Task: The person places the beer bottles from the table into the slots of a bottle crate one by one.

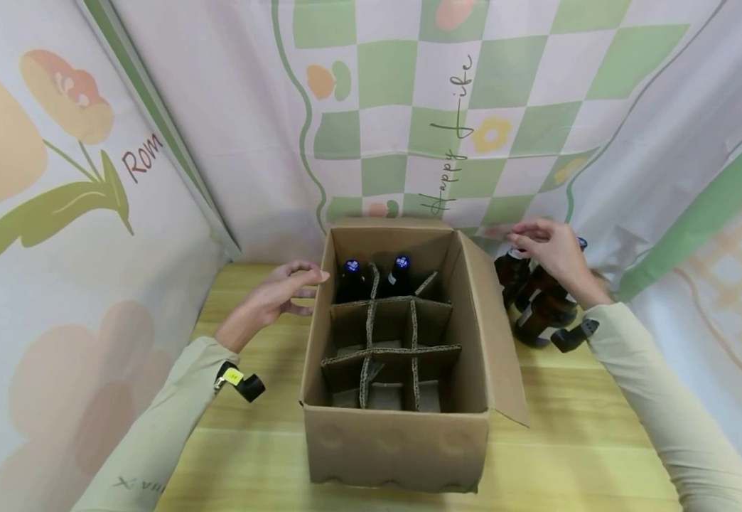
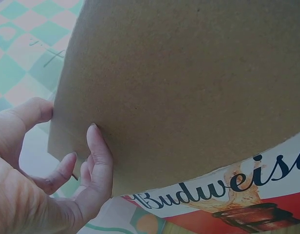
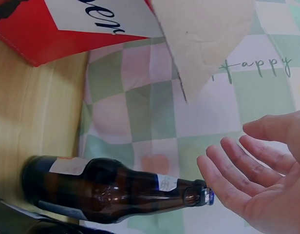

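An open cardboard box (image 1: 396, 441) with cardboard dividers (image 1: 391, 350) stands on the table. Two dark bottles with blue caps, a left one (image 1: 352, 284) and a middle one (image 1: 399, 279), are upright in its far row of compartments. My left hand (image 1: 279, 290) is at the box's left side, touching its edge with fingers loosely bent; in the left wrist view the brown flap (image 2: 179, 97) lies beside the fingers. To the right, my right hand (image 1: 553, 252) hovers by the tops of several brown bottles (image 1: 545, 316), fingers loosely bent and holding nothing. One bottle's (image 3: 106, 190) cap is close to the fingertips.
The box's right flap (image 1: 495, 334) hangs outward toward the bottles. Red and white printing (image 2: 237, 195) covers the outer side of the box. A checked curtain (image 1: 448, 142) hangs behind the wooden table (image 1: 563, 441).
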Tool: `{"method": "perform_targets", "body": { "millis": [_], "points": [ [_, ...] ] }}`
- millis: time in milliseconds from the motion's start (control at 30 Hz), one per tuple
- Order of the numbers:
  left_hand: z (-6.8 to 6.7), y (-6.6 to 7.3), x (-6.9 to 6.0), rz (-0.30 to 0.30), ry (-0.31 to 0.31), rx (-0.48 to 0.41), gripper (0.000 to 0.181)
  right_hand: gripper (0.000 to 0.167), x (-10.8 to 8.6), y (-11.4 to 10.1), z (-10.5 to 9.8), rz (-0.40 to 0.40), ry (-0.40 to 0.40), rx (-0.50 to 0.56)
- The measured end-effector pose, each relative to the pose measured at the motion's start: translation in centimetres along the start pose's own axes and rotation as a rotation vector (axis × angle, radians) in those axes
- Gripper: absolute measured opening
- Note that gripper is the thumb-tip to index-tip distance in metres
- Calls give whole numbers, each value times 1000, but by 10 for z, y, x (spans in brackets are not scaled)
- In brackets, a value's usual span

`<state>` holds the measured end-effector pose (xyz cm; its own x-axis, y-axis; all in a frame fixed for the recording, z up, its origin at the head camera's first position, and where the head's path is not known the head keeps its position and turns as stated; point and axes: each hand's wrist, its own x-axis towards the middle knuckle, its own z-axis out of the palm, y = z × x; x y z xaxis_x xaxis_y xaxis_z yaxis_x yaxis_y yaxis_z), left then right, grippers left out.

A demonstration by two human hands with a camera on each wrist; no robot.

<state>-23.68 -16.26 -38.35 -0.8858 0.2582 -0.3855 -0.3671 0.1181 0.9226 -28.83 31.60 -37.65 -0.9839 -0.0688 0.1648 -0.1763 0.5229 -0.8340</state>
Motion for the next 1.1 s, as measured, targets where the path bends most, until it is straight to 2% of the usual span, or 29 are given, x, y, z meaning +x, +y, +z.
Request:
{"method": "perform_targets", "body": {
  "millis": [367,500,733,900,1000,1100],
  "points": [
    [0,1,1,0,-3,-7,46,31,-2,10,4,64,31,-98],
    [0,0,1,1,-1,-6,46,30,-3,15,9,72,49,-100],
    [0,-1,2,3,-4,-5,42,28,-4,21,14,87,137,-111],
    [0,-1,2,1,-6,-9,42,26,-4,24,15,126,240,-228],
    [0,-1,2,2,-6,-12,41,32,-6,27,18,165,276,-295],
    [0,-1,2,4,-6,-13,39,48,-6,30,21,201,278,-286]
  ]
}}
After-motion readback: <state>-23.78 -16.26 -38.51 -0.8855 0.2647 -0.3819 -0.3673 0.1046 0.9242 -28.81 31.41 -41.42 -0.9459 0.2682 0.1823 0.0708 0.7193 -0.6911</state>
